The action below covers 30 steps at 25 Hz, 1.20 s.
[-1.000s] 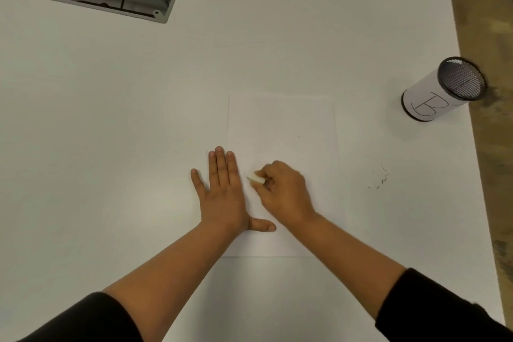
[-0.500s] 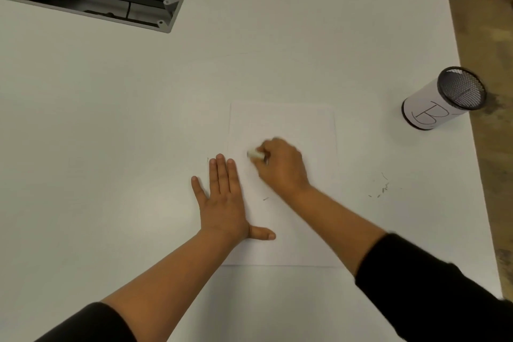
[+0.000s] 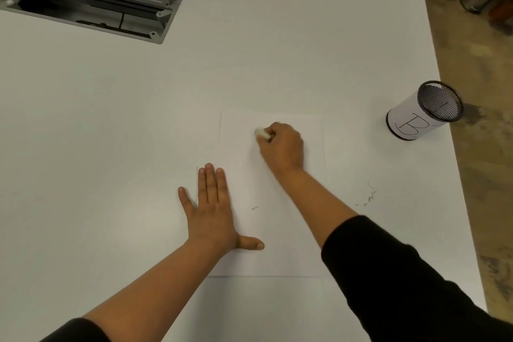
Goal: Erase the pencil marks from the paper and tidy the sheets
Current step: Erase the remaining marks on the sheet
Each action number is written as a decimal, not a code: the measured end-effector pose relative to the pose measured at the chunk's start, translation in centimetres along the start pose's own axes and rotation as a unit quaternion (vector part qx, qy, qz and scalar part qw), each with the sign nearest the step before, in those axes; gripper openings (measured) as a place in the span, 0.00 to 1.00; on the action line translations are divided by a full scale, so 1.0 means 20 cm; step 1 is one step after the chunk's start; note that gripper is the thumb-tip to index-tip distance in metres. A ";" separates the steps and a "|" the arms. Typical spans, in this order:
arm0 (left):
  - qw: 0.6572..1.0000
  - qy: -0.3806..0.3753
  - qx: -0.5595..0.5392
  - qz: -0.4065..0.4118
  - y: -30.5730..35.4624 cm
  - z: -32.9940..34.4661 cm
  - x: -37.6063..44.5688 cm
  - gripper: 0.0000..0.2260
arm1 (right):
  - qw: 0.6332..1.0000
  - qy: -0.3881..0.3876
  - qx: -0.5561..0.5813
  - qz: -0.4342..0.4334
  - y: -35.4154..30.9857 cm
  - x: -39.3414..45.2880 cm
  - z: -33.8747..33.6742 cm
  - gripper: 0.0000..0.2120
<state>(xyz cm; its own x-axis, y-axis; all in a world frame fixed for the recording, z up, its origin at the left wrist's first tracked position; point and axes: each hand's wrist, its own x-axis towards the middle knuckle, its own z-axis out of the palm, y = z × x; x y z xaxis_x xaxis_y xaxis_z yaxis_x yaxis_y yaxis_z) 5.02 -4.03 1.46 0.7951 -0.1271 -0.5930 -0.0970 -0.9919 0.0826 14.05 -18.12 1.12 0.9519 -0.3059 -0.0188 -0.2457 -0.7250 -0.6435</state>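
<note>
Paper [image 3: 277,230] lies flat on the smooth white tabletop [image 3: 111,147] — a thin rectangular sheet, your left hand [image 3: 212,214] spread flat with straight fingers on its left edge. Your right hand [image 3: 281,147] pinches a small white eraser [image 3: 261,132] against the sheet's upper part. Dark eraser crumbs [image 3: 367,197] lie right of the sheet; a cylindrical black mesh cup [image 3: 424,111] — wrapped in white paper — stands near the tabletop's right edge.

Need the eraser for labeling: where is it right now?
Head view: the eraser is pinched in the right hand on the upper part of the paper, ahead of the flat left hand.
</note>
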 end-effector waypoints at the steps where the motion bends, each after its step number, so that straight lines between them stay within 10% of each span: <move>1: 1.000 0.004 -0.001 0.000 0.00 0.00 0.00 0.70 | 1.000 0.020 -0.003 0.016 0.04 0.08 -0.03 0.11; 10: 0.999 0.032 0.002 0.001 0.00 0.00 0.00 0.70 | 0.994 0.043 0.087 0.044 0.12 -0.25 -0.14 0.09; 14: 0.985 0.156 -0.007 0.072 -0.03 0.07 -0.04 0.70 | 0.986 0.048 0.138 0.084 0.14 -0.50 -0.20 0.07; 19: 0.926 0.252 0.002 0.282 -0.05 0.28 -0.20 0.39 | 0.966 0.065 0.199 0.151 0.20 -0.57 -0.27 0.06; 24: 0.852 0.187 0.097 0.478 -0.11 0.31 -0.16 0.30 | 0.972 0.053 0.182 0.139 0.23 -0.58 -0.26 0.09; 30: 0.850 0.153 0.108 0.493 -0.13 0.33 -0.13 0.32 | 1.000 0.007 0.015 0.003 0.25 -0.67 -0.22 0.07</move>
<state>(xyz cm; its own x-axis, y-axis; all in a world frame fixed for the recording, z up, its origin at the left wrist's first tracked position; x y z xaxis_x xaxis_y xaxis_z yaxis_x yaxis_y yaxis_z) -0.83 -1.22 -2.46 0.3791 -0.9216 -0.0827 -0.8875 -0.3875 0.2493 -0.85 -20.42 1.54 0.9477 -0.3189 -0.0127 -0.2460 -0.7045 -0.6657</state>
